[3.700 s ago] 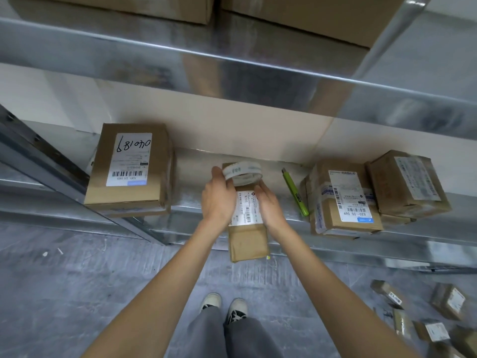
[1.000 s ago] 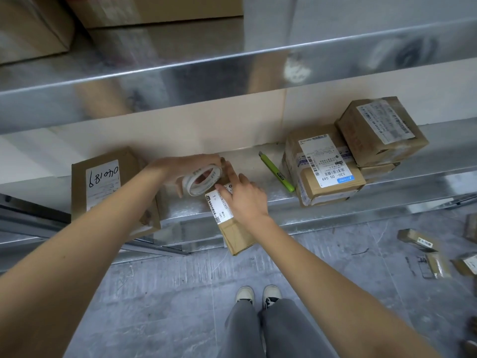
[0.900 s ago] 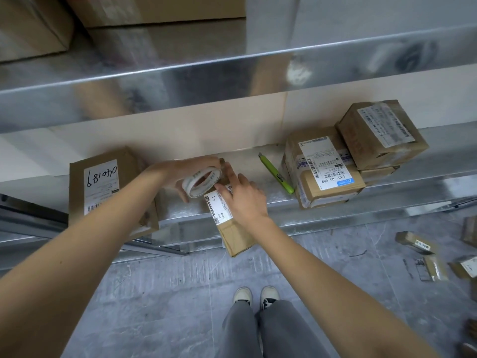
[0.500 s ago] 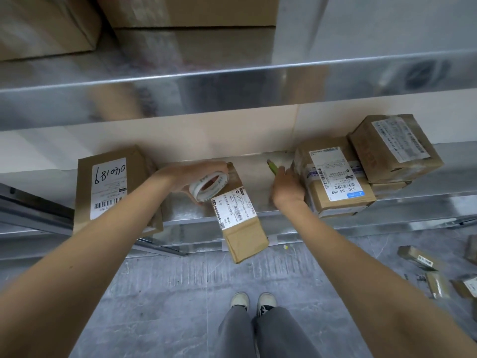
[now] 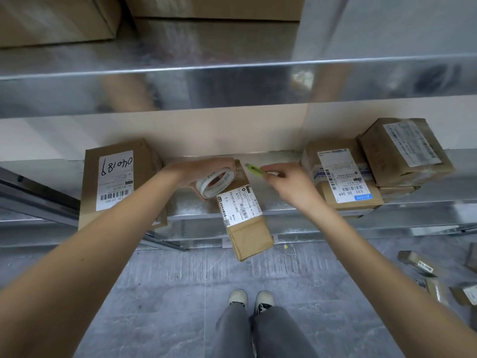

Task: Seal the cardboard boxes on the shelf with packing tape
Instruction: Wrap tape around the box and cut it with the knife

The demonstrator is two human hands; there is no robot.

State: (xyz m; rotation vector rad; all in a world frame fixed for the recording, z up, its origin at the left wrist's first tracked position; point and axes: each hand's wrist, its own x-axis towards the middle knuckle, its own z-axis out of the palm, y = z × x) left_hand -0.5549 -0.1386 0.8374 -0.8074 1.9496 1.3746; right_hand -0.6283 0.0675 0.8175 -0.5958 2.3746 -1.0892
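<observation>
A long narrow cardboard box (image 5: 246, 229) with a white label lies on the metal shelf (image 5: 284, 202), its near end sticking out over the shelf's front edge. My left hand (image 5: 201, 169) holds a roll of white printed packing tape (image 5: 215, 182) at the box's far end. My right hand (image 5: 286, 180) pinches a green utility knife (image 5: 254, 169), its tip pointing left toward the tape roll, just above the far end of the box.
A larger labelled box (image 5: 116, 182) sits on the shelf at the left. Stacked labelled boxes (image 5: 343, 182) (image 5: 405, 151) stand at the right. An upper shelf (image 5: 232, 81) carries more cartons. Several small parcels (image 5: 418, 264) lie on the grey floor at the right. My shoes (image 5: 251, 299) are below.
My right hand left the narrow box, reached right to the green knife on the shelf, picked it up and brought it back toward the tape. The left hand kept holding the roll.
</observation>
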